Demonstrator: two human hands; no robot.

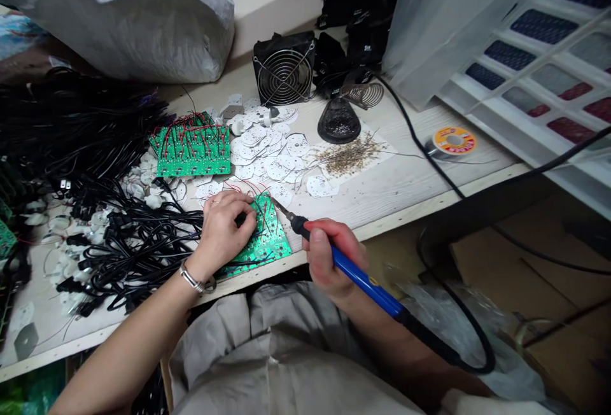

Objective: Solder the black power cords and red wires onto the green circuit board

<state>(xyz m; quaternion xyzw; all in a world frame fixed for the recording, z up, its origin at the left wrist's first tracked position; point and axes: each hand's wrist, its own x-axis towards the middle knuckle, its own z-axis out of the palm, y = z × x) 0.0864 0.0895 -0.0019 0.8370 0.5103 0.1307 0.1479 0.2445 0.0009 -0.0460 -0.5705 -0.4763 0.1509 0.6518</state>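
Note:
My right hand [331, 253] is wrapped round the blue handle of a soldering iron [365, 278]. Its tip reaches the top right edge of a green circuit board [270, 243] lying at the table's front edge. Over the board's left part rests my left hand [226, 224], fingers curled and thumb brought in to them. Thin red wires [243, 189] come out by its fingertips; what the fingers pinch is hidden. Behind, a stack of green circuit boards [193, 154] carries red and black wires.
White disc-shaped plates [260, 154] lie beyond my hands, before a small fan [285, 71]. A soldering iron stand [338, 122] and a solder spool [453, 140] are to the right. Black cables [147, 243] heap on the left. The iron's cord [477, 338] loops at lower right.

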